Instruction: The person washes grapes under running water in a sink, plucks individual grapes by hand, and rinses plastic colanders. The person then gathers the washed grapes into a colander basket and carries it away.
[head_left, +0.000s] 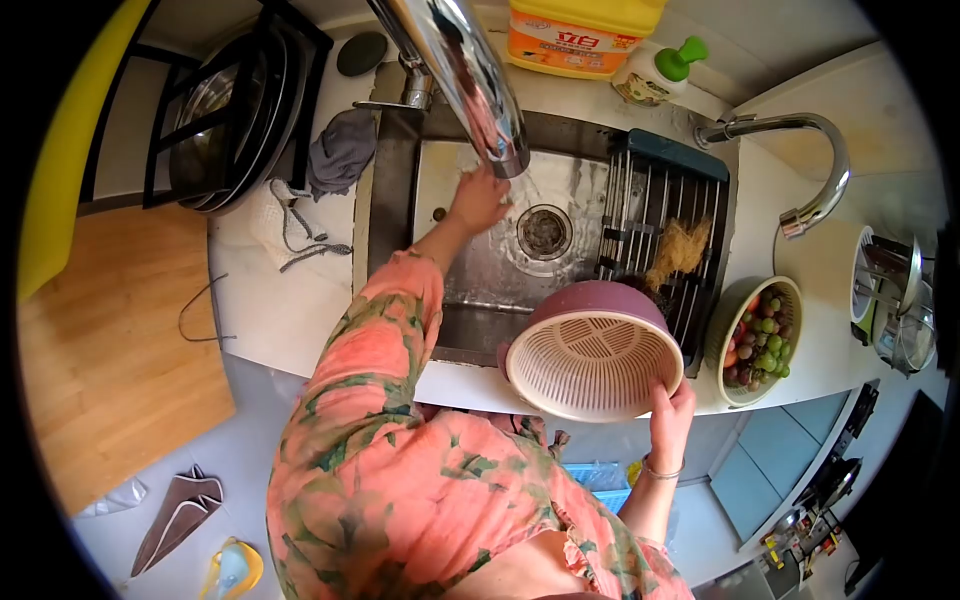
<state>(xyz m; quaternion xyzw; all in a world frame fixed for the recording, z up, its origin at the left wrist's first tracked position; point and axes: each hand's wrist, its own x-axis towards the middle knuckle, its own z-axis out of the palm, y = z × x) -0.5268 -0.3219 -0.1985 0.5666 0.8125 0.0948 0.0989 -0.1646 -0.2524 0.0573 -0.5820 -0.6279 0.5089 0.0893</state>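
Note:
My right hand [672, 410] grips the rim of a round colander [595, 365], cream and slotted inside with a purple outer bowl. The colander is tilted, its mouth facing me, over the front edge of the steel sink [470, 325]. My left hand [480, 200] is in the sink beneath the chrome faucet [470, 90], holding nothing that I can see; its fingers are partly hidden by the spout. Water shows below the spout near the drain strainer [545, 232].
A drying rack [625, 215] with a tan scrubber [682, 250] spans the sink's right side. To the right stands a bowl of grapes [745, 390], near a second curved tap [800, 120]. Bottles [650, 75] line the back; cloths [285, 225] lie left of the sink.

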